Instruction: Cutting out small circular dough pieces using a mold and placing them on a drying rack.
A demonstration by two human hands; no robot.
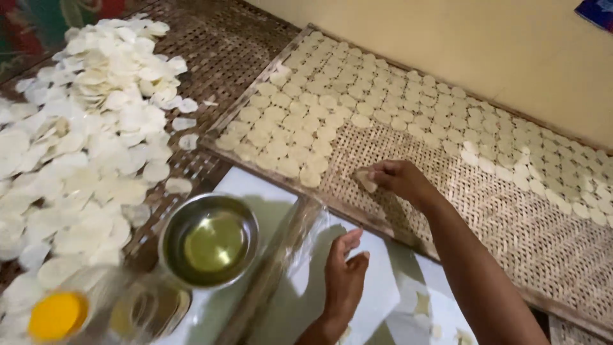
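The right hand (399,179) reaches out over the long woven bamboo drying tray (511,223), fingers pinched closed on a thin, pale round dough disc (366,180) held just above the bare weave; part of the disc is hidden by the fingertips. Left of it and further away, rows of flat cream-coloured dough rounds (357,96) cover the tray, touching edge to edge, and run off the right edge of the view. The left hand (345,278) lies nearer, palm down with the fingers loosely spread, gripping nothing, resting on a sheet of clear plastic film (300,255) that is hard to make out against the white work surface (255,185) beneath. Just left of that hand stands a round steel bowl (209,239) with yellowish oil. At the near left corner a blurred clear cup with a yellow inside (59,314) is cut off by the frame. On the far left, a loose heap of white dried discs (89,128) lies on a darker woven mat (223,45).
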